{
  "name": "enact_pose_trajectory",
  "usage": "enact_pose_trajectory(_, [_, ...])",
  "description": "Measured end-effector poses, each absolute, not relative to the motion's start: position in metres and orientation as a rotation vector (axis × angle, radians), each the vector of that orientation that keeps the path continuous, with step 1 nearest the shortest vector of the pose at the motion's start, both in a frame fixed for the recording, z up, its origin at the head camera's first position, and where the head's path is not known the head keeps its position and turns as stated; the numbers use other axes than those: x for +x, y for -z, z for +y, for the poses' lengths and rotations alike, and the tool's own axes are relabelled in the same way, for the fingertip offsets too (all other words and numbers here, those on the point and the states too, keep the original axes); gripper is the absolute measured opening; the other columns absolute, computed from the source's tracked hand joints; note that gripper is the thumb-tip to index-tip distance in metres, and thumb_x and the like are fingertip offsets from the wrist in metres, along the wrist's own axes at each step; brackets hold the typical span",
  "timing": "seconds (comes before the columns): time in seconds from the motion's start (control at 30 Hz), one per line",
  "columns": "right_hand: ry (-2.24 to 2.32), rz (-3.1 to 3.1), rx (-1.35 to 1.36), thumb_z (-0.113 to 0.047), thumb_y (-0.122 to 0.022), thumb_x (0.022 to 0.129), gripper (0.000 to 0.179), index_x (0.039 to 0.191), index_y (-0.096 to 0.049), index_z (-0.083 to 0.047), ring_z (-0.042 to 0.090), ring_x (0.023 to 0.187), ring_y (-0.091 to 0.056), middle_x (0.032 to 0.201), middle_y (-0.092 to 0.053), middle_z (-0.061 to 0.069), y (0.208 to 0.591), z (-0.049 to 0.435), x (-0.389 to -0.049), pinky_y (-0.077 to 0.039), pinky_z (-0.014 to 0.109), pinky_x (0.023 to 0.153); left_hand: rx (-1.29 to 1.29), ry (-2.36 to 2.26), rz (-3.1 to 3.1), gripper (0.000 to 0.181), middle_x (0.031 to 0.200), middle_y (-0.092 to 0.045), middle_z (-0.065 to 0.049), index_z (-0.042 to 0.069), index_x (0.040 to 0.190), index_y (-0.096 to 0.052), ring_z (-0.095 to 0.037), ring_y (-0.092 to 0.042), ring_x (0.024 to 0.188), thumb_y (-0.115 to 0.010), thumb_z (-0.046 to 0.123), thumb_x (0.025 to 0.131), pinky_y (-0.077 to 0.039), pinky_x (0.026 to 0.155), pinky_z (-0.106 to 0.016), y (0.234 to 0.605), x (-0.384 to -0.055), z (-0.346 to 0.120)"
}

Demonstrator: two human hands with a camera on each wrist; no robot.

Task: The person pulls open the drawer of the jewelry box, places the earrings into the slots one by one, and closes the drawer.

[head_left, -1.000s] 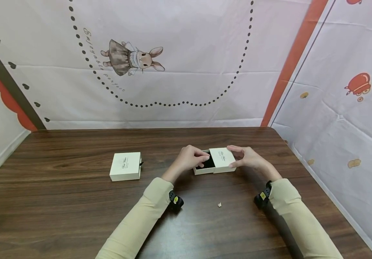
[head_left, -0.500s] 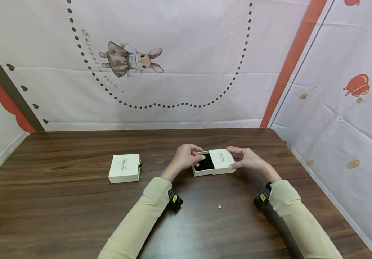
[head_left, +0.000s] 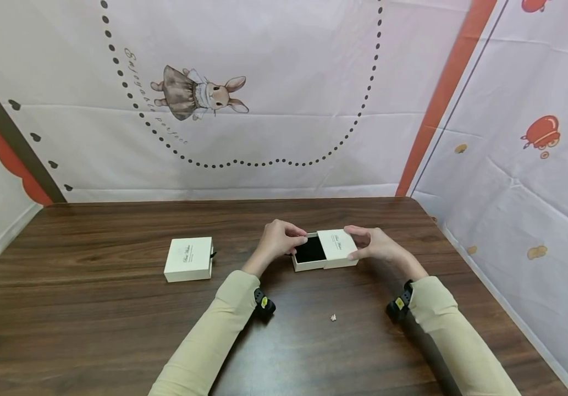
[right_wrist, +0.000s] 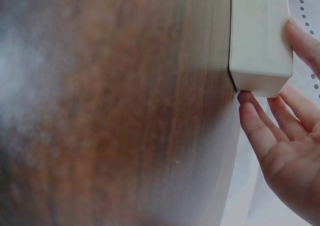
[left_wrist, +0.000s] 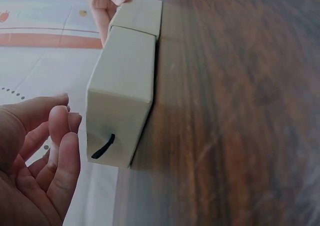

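A cream slide-out gift box [head_left: 337, 246] lies on the table with its drawer [head_left: 308, 267] pulled partway out to the left, baring a black lining [head_left: 310, 251]. My right hand [head_left: 380, 245] grips the sleeve's right end, thumb and fingers against it; the right wrist view shows that hand [right_wrist: 287, 151] at the corner. Beside the drawer's left end is my left hand [head_left: 276, 241], fingers loosely bent. In the left wrist view this hand [left_wrist: 45, 156] stands apart from the box, holding nothing visible, near a black ribbon pull [left_wrist: 104, 147].
A second cream box [head_left: 188, 258], closed, stands to the left with a black ribbon tab [head_left: 214, 254]. One tiny light-coloured piece [head_left: 333, 317] lies on the wooden table [head_left: 91, 308] nearer to me. A printed cloth [head_left: 284, 99] hangs behind the table.
My left hand has drawn back leftwards from over the drawer's lining to its left end, so more of the black lining shows. The right hand keeps its grip on the sleeve.
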State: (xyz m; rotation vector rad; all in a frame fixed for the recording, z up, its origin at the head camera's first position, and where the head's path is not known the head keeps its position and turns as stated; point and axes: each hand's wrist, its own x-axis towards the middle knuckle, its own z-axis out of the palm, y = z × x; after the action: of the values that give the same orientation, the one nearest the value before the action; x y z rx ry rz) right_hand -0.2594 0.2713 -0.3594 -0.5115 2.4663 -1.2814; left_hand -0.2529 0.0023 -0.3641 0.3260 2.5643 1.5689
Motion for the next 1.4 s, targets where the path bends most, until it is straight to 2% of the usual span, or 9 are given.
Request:
enact_pose_trajectory(0.13, [1.301,2.457,-0.498,-0.009,-0.078,0.071,0.080,0.136,-0.035,0.007,0.036,0.129,-0.032,0.142,-0.032,0.022,0.3586,0.2706,-0.2584,-0.031,0.047,0.101,0.317,-1.549,2.550,0.021,0.076,-0.066,-0.004,0.006,0.097,-0.070,-0.018,-0.062,0.053,-0.071,0.016,0.079,-0.052,0.053,-0.032,0.3664,-0.2538,0.0010])
enact_pose_trajectory(0.3, [1.307,2.460,-0.480,-0.009,-0.078,0.070,0.077,0.135,-0.039,0.004,0.035,0.129,-0.032,0.142,-0.032,0.021,0.3575,0.2702,-0.2579,-0.030,0.047,0.101,0.315,-1.518,2.580,0.015,0.069,-0.065,-0.002,0.006,0.088,-0.068,-0.023,-0.063,0.056,-0.073,0.016,0.077,-0.050,0.050,-0.028,0.3680,-0.2549,-0.0003])
enact_pose_trajectory(0.4, [1.306,2.463,-0.472,-0.009,-0.078,0.070,0.075,0.134,-0.041,0.003,0.035,0.129,-0.032,0.143,-0.031,0.021,0.3575,0.2702,-0.2582,-0.030,0.047,0.101,0.323,-1.491,2.604,0.008,0.066,-0.064,-0.001,0.009,0.082,-0.070,-0.021,-0.062,0.055,-0.072,0.016,0.078,-0.049,0.048,-0.026,0.3683,-0.2553,-0.0004])
enact_pose_trajectory(0.67, [1.298,2.475,-0.478,-0.009,-0.078,0.070,0.077,0.135,-0.039,0.005,0.035,0.130,-0.031,0.142,-0.032,0.022,0.3576,0.2699,-0.2574,-0.029,0.047,0.102,0.328,-1.444,2.622,0.008,0.069,-0.067,0.002,0.008,0.084,-0.073,-0.009,-0.056,0.046,-0.071,0.013,0.078,-0.047,0.048,-0.023,0.3675,-0.2558,0.0002])
enact_pose_trajectory(0.87, [1.310,2.468,-0.470,-0.009,-0.078,0.070,0.079,0.136,-0.037,0.006,0.034,0.130,-0.031,0.141,-0.033,0.022,0.3588,0.2704,-0.2575,-0.031,0.046,0.101,0.397,-1.318,2.721,0.003,0.063,-0.065,0.004,0.011,0.078,-0.071,-0.009,-0.057,0.045,-0.071,0.014,0.078,-0.046,0.051,-0.022,0.3664,-0.2563,0.0016])
enact_pose_trajectory(1.2, [1.324,2.449,-0.474,-0.009,-0.078,0.070,0.080,0.136,-0.035,0.006,0.035,0.129,-0.031,0.142,-0.032,0.022,0.3589,0.2706,-0.2576,-0.032,0.046,0.100,0.528,-1.150,2.824,0.008,0.072,-0.069,0.002,0.009,0.086,-0.074,-0.005,-0.057,0.044,-0.068,0.012,0.080,-0.048,0.061,-0.024,0.3671,-0.2544,0.0035])
enact_pose_trajectory(1.4, [1.321,2.456,-0.462,-0.012,-0.080,0.068,0.083,0.137,-0.036,0.004,0.034,0.129,-0.032,0.143,-0.032,0.020,0.3587,0.2708,-0.2578,-0.032,0.045,0.100,0.544,-1.117,2.848,0.008,0.075,-0.070,0.000,0.009,0.086,-0.074,-0.005,-0.057,0.045,-0.068,0.012,0.081,-0.048,0.058,-0.023,0.3674,-0.2529,0.0039])
